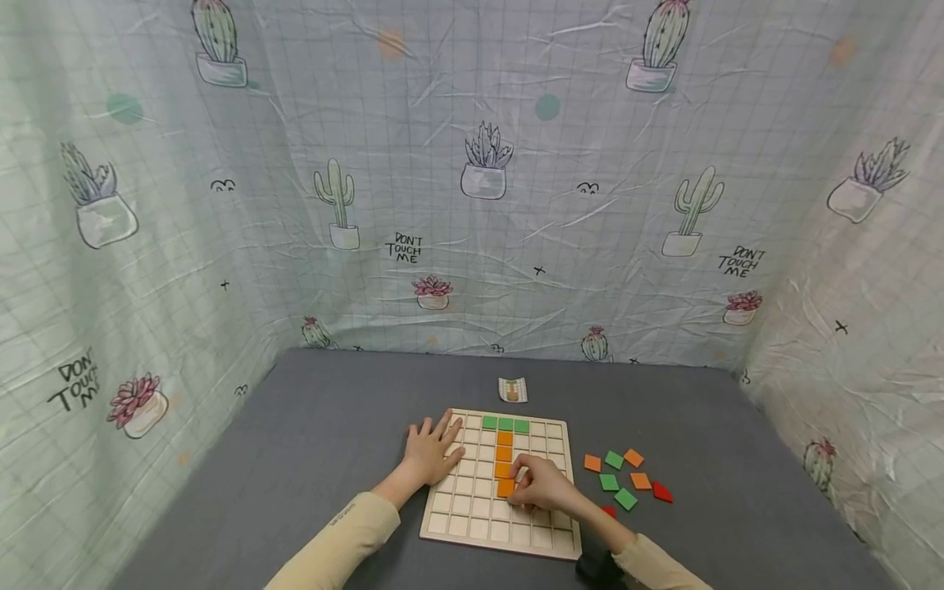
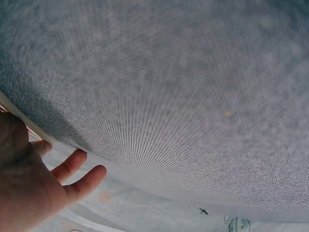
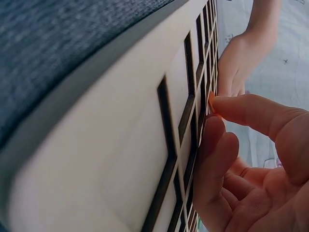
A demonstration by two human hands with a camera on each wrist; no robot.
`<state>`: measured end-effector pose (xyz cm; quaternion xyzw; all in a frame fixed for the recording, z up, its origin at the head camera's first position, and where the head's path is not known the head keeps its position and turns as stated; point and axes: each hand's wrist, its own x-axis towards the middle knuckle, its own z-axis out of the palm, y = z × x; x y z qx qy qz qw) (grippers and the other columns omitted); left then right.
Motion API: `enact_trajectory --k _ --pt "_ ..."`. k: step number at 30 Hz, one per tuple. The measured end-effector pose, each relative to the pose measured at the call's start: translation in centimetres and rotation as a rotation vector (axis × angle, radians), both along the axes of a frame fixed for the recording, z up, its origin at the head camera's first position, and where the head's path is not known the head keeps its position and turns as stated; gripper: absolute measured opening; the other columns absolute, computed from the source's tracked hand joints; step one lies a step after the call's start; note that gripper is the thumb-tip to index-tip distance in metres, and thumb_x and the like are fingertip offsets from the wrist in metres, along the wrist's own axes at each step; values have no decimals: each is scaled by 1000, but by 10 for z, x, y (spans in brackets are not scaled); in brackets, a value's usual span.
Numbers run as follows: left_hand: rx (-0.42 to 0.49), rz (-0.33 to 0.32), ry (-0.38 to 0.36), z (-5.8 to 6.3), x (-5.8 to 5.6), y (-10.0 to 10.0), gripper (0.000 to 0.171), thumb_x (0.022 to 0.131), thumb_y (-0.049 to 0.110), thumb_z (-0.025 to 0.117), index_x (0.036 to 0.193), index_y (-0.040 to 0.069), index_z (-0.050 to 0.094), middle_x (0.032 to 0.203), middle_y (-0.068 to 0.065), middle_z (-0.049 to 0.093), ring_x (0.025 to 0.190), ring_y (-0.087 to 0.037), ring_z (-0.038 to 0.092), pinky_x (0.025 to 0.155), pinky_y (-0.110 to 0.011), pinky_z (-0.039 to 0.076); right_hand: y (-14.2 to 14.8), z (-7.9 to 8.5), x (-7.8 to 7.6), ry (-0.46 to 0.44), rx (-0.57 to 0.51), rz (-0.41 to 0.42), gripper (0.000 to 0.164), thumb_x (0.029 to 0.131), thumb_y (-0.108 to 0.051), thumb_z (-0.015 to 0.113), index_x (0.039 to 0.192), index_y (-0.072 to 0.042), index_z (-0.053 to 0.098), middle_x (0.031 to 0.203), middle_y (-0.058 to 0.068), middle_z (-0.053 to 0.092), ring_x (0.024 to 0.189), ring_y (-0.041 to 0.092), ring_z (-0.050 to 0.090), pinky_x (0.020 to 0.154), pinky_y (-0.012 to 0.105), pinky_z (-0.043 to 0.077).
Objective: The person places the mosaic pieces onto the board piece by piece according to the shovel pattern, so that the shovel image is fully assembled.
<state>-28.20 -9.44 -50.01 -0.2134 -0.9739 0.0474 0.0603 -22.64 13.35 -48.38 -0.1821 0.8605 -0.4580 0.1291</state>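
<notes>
A pale wooden grid board (image 1: 459,526) lies on the grey table. Three green square tiles (image 1: 506,424) sit in its far row, with a column of orange square tiles (image 1: 505,453) running toward me from the middle one. My right hand (image 1: 547,485) pinches the nearest orange tile (image 1: 505,488) between thumb and fingers, low over the board; in the right wrist view only a sliver of that orange tile (image 3: 211,102) shows. With fingers spread, my left hand (image 1: 428,455) rests on the board's left edge, holding nothing; the left wrist view shows part of it.
Right of the board lie loose green tiles (image 1: 608,482), orange tiles (image 1: 640,481) and red pieces (image 1: 662,492), one red piece partly hidden by my right arm. A small printed card (image 1: 512,390) lies beyond the board. A cactus-print curtain (image 1: 472,270) surrounds the table (image 1: 332,426).
</notes>
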Motion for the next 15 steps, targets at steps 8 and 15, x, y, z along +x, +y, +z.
enact_trajectory --k 8,15 --pt "9 -1 -6 2 0 -1 55 93 48 34 140 21 31 146 -5 29 120 -33 38 81 -53 34 -5 0 -1 28 38 -22 26 70 -5 71 88 0 54 57 3 57 44 11 51 39 18 34" --pt "13 -5 -7 2 0 -1 55 93 48 33 141 20 30 146 -5 29 120 -34 38 81 -53 34 -6 0 -2 48 60 -21 26 69 -5 72 87 0 54 57 3 58 44 10 51 39 18 34"
